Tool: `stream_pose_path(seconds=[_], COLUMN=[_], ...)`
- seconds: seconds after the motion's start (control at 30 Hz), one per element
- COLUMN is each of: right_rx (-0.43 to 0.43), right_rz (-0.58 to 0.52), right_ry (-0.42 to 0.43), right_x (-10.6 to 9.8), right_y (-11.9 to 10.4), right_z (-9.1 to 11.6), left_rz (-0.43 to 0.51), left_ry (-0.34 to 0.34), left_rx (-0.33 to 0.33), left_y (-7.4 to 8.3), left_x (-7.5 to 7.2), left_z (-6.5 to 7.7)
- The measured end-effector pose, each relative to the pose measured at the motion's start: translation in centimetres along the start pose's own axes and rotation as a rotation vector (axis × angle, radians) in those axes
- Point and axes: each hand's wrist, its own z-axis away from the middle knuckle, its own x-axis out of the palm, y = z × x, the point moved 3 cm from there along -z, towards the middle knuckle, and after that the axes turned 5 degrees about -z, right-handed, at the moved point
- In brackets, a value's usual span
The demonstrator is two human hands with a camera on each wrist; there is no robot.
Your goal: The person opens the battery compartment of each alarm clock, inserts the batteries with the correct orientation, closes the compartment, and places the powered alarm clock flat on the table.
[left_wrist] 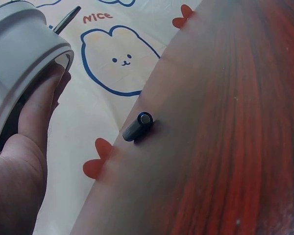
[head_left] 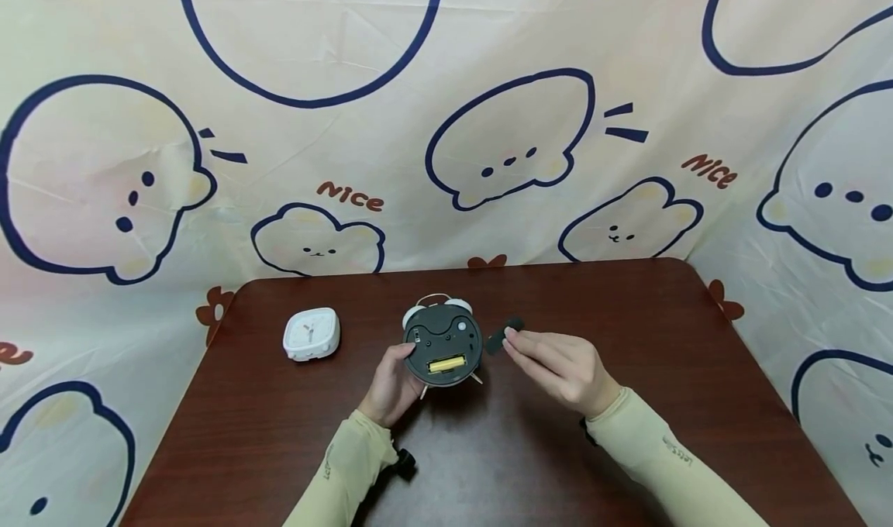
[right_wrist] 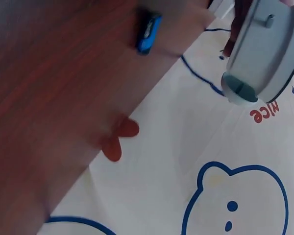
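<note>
My left hand grips a round twin-bell alarm clock by its left side, above the table. In the head view its dark back faces me, and a yellow battery shows in the open compartment. The left wrist view shows the fingers wrapped about the clock's white casing. Just right of the clock, my right hand pinches a small dark piece that looks like the battery cover. The right wrist view has the casing at upper right; the right hand is out of that picture.
A white square clock lies on the brown table, left of the hands. One loose battery with a blue side rests on the table in the right wrist view; a dark battery appears in the left one. Printed cloth hangs behind.
</note>
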Motion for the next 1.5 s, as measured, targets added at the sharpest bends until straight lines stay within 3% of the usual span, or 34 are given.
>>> stream_pose_path(seconds=[0.2,0.4,0.73,0.93,1.03,1.23,1.5], right_rx=[-0.081,-0.01,0.242,0.491,0.539,0.511,0.319], right_rz=[0.063,0.0,-0.133,-0.403,-0.473,-0.415,-0.207], right_ry=[0.034,0.052,-0.041,0.004,0.033,-0.006,-0.108], right_x=[0.0,0.0,0.9,1.5,1.6,1.9,2.9], right_y=[-0.2,-0.1,0.0,0.6,0.8,0.3,-1.2], right_z=[-0.3,-0.6,0.1,0.3,0.4,0.2,0.1], left_rz=[0.007,-0.001,-0.037,-0.032,-0.022,-0.012,-0.026], left_ry=[0.006,0.002,0.018,0.02,0.024,0.032,0.046], left_rx=[-0.002,0.006,-0.028,-0.008,-0.004,0.0,0.002], left_y=[0.1,0.0,-0.8,-0.7,-0.6,-0.5,-0.7], left_x=[0.2,0.2,0.4,0.6,0.7,0.7,0.9], left_z=[0.0,-0.1,-0.1,-0.2,-0.2,-0.2,-0.1])
